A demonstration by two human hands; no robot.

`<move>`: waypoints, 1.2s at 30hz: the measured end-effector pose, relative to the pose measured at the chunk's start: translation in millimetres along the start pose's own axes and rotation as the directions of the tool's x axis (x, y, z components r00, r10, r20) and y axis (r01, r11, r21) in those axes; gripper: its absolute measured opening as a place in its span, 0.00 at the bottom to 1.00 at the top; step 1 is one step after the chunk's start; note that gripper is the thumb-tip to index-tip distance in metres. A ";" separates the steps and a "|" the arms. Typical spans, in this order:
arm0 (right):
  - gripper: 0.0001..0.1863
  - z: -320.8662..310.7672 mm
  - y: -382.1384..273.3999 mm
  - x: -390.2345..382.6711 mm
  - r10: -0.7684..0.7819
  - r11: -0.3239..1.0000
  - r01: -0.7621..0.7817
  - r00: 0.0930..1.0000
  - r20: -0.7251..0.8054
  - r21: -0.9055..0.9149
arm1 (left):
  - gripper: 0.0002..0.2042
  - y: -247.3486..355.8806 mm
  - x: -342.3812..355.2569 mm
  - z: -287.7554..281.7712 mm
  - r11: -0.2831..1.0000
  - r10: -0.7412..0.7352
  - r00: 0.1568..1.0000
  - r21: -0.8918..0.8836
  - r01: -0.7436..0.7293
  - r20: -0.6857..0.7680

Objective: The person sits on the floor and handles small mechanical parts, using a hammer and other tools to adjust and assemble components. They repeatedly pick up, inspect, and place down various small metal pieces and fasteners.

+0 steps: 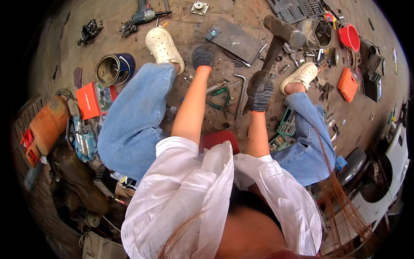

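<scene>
My right hand (261,96), in a dark knit glove with an orange cuff, is closed round the handle of a sledgehammer (284,32). The heavy steel head is raised at the far end of the handle, right of a flat dark metal plate (237,41). My left hand (202,57), gloved alike, is curled beside the plate's left edge; its fingertips are hidden. A small round metal part (213,33) sits on the plate's left corner. Between my forearms lie green-handled pliers (221,96) and a bent wrench bar (241,93).
A power drill (144,17) and a metal flange (199,7) lie at the far side. A paint can (113,70) and red box (88,101) stand left. To the right are a red funnel (348,38), an orange case (347,85), socket trays (285,123) and scattered metal parts.
</scene>
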State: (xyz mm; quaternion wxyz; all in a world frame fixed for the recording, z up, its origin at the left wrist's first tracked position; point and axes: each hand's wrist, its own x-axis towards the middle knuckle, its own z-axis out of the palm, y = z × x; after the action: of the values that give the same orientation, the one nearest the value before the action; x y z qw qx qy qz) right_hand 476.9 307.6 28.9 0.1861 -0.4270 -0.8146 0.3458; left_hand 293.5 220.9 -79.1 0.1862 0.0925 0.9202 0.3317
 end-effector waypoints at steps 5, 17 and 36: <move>0.13 37.9 -8.6 -5.1 0.223 0.810 -0.144 0.972 -0.072 0.569 | 0.16 -49.5 -27.5 -17.8 0.804 -0.374 0.928 -0.500 0.322 -0.004; 0.11 108.6 82.0 -34.2 0.193 0.968 -0.115 0.908 0.373 -0.222 | 0.16 -52.1 -32.3 -29.3 0.842 -0.373 0.925 -0.449 0.300 -0.081; 0.28 118.0 82.5 1.6 0.363 0.902 -0.329 0.929 0.078 -0.280 | 0.13 -48.4 -18.4 -33.4 0.602 -0.463 0.881 -0.694 0.394 0.097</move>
State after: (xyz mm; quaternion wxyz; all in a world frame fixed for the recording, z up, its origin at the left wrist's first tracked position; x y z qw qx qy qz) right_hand 452.2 293.9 -112.3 0.0109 -0.5627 -0.7744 0.2891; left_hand 294.6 159.3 -81.4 0.2380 -0.2233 0.7287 0.6021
